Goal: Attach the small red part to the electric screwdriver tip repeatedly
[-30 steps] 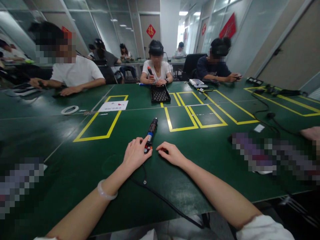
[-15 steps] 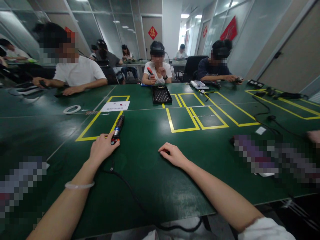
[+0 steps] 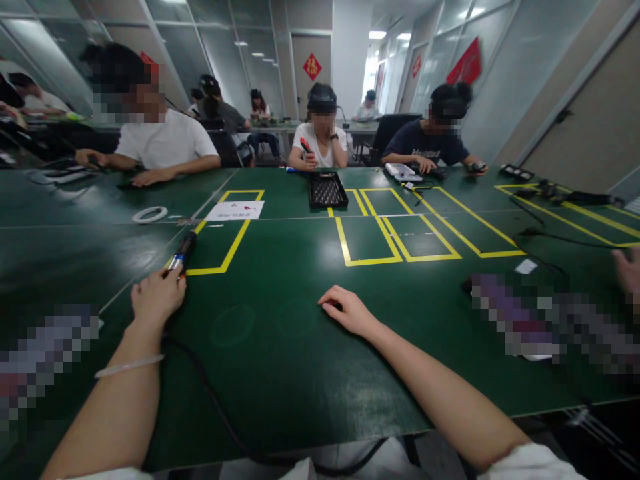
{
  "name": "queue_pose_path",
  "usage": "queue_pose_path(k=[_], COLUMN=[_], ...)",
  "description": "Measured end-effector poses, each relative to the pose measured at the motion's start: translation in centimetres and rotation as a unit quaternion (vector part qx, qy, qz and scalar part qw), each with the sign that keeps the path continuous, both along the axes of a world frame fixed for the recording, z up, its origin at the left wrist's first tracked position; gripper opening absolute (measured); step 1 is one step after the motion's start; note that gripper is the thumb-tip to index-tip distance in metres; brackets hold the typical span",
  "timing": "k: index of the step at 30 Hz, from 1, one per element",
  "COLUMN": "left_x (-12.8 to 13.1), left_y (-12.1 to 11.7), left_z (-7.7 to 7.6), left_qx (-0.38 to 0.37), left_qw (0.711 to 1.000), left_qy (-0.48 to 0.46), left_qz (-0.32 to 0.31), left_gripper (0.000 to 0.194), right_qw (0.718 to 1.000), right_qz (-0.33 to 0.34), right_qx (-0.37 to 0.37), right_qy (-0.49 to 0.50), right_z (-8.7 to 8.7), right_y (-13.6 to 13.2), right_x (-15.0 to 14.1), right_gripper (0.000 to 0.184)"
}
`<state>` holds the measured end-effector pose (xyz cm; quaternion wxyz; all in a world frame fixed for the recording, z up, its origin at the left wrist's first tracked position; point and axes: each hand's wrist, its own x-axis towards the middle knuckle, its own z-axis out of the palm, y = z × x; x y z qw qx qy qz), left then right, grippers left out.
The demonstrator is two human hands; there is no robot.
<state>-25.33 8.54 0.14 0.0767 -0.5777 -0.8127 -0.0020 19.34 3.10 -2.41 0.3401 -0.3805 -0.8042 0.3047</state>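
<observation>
My left hand (image 3: pixel 156 297) lies on the green table (image 3: pixel 280 347) at the left, fingers curled round the rear end of a black corded electric screwdriver (image 3: pixel 181 253) with a blue band. The tool lies flat and points away from me, its tip at the corner of a yellow taped rectangle (image 3: pixel 227 247). Its black cable (image 3: pixel 215 407) trails back along the table toward me. My right hand (image 3: pixel 349 311) rests near the table's middle, fingers curled down and pinched on something small and dark that I cannot make out.
A black tray (image 3: pixel 327 191) of small parts sits far centre, a white paper (image 3: pixel 235 211) and a white ring (image 3: pixel 150 215) to the left. Yellow taped boxes (image 3: pixel 395 233) mark the table. Several people sit along the far side. Cables (image 3: pixel 545 235) run at right.
My left hand has slid the screwdriver leftward across the table, from the centre beside my right hand to the yellow rectangle's corner. The cable followed. My right hand stayed in place.
</observation>
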Motion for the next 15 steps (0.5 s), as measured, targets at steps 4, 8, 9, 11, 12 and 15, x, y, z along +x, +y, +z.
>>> queue_pose_path(k=[4, 8, 9, 11, 12, 15], left_x=[1.1, 1.4, 1.4, 1.5, 1.6, 2.3], left_y=[-0.4, -0.4, -0.4, -0.4, -0.5, -0.6], left_z=[0.1, 0.3, 0.3, 0.3, 0.4, 0.7], left_qx=[0.044, 0.046, 0.048, 0.055, 0.062, 0.100], left_qw=[0.999, 0.999, 0.999, 0.998, 0.997, 0.994], left_qy=[-0.003, -0.008, -0.009, -0.008, -0.005, 0.008], left_qz=[0.001, 0.015, 0.022, 0.039, 0.047, 0.045], left_gripper=[0.049, 0.051, 0.050, 0.046, 0.044, 0.043], right_qw=[1.000, 1.000, 1.000, 1.000, 1.000, 1.000], right_qz=[0.005, 0.009, 0.009, 0.010, 0.010, 0.009], right_qx=[0.004, 0.008, 0.009, 0.010, 0.011, 0.012], right_qy=[-0.004, -0.007, -0.007, -0.008, -0.009, -0.012], right_z=[-0.1, -0.1, -0.1, -0.2, -0.3, -0.4], right_y=[0.0, 0.1, 0.1, 0.1, 0.1, 0.1], right_x=[0.0, -0.1, -0.1, -0.1, -0.1, 0.0], right_gripper=[0.013, 0.014, 0.014, 0.014, 0.014, 0.014])
